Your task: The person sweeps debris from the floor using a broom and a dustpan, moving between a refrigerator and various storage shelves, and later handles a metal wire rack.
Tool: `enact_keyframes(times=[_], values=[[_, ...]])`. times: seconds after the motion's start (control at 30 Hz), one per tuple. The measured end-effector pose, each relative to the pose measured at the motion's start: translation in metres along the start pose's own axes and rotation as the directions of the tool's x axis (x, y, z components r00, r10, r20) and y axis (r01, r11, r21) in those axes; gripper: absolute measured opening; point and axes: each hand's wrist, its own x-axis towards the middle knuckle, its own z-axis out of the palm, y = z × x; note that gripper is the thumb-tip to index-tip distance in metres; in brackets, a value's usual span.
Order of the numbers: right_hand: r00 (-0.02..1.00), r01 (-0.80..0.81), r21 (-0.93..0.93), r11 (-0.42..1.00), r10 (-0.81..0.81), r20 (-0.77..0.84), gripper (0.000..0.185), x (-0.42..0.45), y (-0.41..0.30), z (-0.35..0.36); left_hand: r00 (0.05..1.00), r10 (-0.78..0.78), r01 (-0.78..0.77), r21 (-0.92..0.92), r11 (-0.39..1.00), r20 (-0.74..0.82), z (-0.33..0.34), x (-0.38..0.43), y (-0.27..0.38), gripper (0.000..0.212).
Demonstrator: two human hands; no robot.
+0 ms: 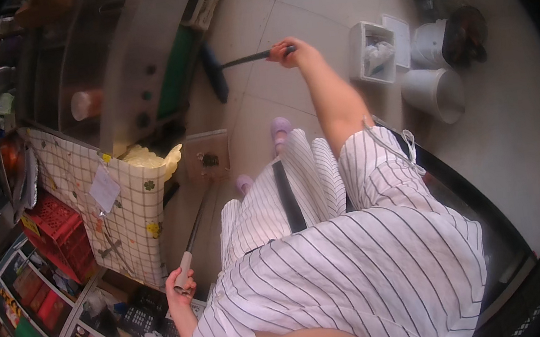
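Note:
My right hand point(287, 52) grips the dark handle of a broom point(215, 72), arm stretched forward. The broom's dark blue head rests on the tiled floor beside a green strip along a metal appliance. At lower left, my left hand point(180, 282) is closed around the pale grip of a long-handled dustpan point(207, 155). Its shaft runs forward to the pinkish, see-through pan, which sits on the floor with a small dark patch in its middle. The broom head is apart from the pan.
A checked cloth point(125, 210) covers a stand at left, next to a red plastic crate point(60, 232). The metal appliance point(124, 70) rises at upper left. To the right are a white foam box point(371, 52) and a white bucket point(434, 95). Two lilac shoes point(279, 127) show on the floor.

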Motion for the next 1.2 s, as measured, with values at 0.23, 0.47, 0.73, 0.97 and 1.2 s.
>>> enact_keyframes(times=[0.23,0.47,0.73,0.97,1.2], values=[[0.983,0.151,0.083,0.985,-0.159,0.097,0.047,-0.087,-0.055,-0.036,0.993,-0.062,0.067,-0.044,0.997,0.105,0.018,0.002,0.017,0.027],[0.975,0.206,-0.228,0.952,-0.219,-0.032,0.024,-0.143,-0.012,-0.043,0.991,-0.067,0.060,0.068,0.996,0.114,0.040,-0.014,0.054,0.025],[0.987,-0.025,-0.511,0.859,-0.059,-0.147,0.022,-0.128,0.076,-0.065,0.997,-0.004,-0.009,0.161,0.987,0.081,0.044,-0.008,0.039,0.024],[0.966,-0.121,-0.396,0.910,0.017,-0.258,0.018,-0.055,0.061,-0.072,0.960,-0.161,0.099,0.261,0.960,0.229,0.052,-0.020,0.046,0.026],[0.938,0.127,-0.270,0.955,-0.204,-0.280,0.018,-0.158,-0.022,-0.078,0.991,-0.067,0.044,0.195,0.980,0.114,0.058,-0.051,0.043,0.029]])
